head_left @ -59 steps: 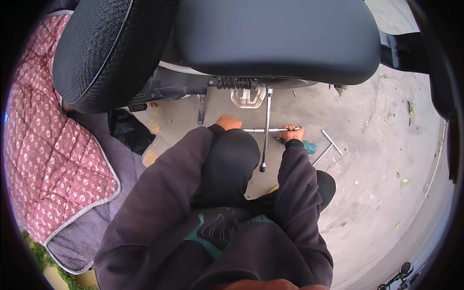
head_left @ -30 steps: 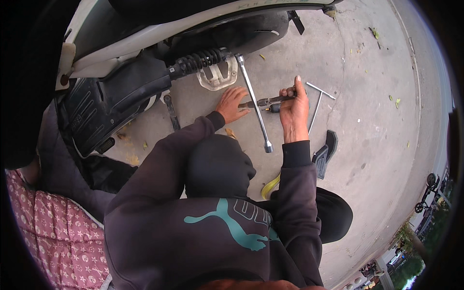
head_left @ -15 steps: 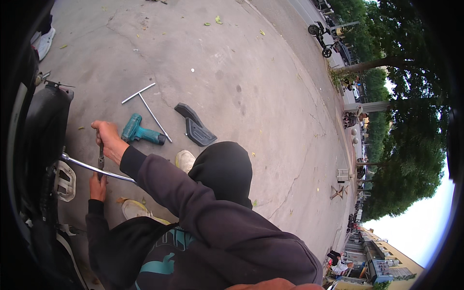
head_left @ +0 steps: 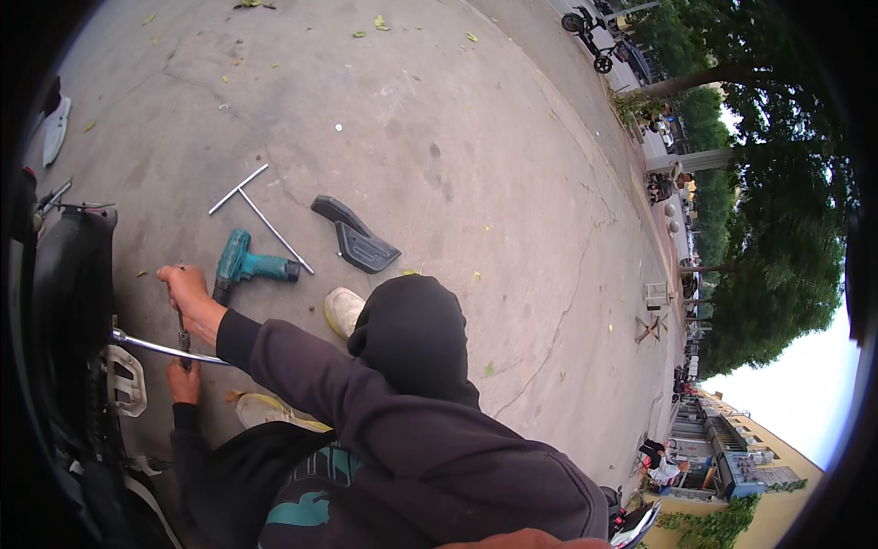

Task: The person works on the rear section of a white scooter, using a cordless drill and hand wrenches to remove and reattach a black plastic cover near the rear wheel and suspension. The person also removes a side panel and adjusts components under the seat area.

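My right hand [head_left: 190,295] is closed round the upper end of a slim dark metal hand tool [head_left: 185,340], whose exact kind I cannot make out. My left hand [head_left: 184,382] grips the lower end of the same tool. Close by, a shiny chrome bar [head_left: 165,347] sticks out from the dark vehicle [head_left: 73,293] at the left and passes out of sight at my right sleeve. Below the bar, a pale metal footrest [head_left: 126,380] juts from the vehicle. A teal cordless drill [head_left: 245,263] lies on the ground just beyond my right hand.
A chrome T-handle wrench [head_left: 265,218] and a black plastic cover piece [head_left: 364,240] lie on the concrete. My pale shoes [head_left: 344,311] are near the tools. Another person's white shoe [head_left: 57,131] shows at the far left. Trees [head_left: 777,220] and parked scooters [head_left: 590,41] line the right side.
The view has shifted slightly, so the ground tools appear further left. My right hand sits lower and a bit nearer my left hand; both keep their grip on the dark tool.
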A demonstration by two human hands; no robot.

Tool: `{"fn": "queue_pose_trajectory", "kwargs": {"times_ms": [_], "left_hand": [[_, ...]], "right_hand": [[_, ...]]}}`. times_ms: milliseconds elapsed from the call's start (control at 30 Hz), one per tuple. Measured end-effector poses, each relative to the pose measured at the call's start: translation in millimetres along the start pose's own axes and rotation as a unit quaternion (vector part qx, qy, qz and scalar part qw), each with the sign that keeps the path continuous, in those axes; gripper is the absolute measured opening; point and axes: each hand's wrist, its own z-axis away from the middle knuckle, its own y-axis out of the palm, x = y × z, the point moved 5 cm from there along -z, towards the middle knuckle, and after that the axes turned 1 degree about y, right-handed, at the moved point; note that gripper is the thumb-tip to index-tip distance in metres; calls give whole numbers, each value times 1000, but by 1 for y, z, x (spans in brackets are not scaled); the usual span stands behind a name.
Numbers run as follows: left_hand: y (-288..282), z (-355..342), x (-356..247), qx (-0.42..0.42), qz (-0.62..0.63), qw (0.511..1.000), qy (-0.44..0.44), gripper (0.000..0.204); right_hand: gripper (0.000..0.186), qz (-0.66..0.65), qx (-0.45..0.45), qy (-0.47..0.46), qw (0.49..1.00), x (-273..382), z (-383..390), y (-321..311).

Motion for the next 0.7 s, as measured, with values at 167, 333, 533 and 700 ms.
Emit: {"fn": "queue_pose_trajectory", "kwargs": {"times_ms": [167, 333, 533, 700], "left_hand": [[15, -8, -7, -121, 60, 988, -71, 47], [8, -20, -1, 240, 192, 944, -123, 29], [11, 34, 36, -106, -40, 993, -16, 43], [32, 51, -2, 54, 137, 969, -197, 40]], "right_hand": [[23, 70, -47, -48, 995, 3, 1, 4], [22, 32, -14, -18, 999, 3, 6, -1], [22, 5, 17, 17, 1000, 12, -4, -1], [22, 55, 25, -7, 998, 15, 0, 7]]}}
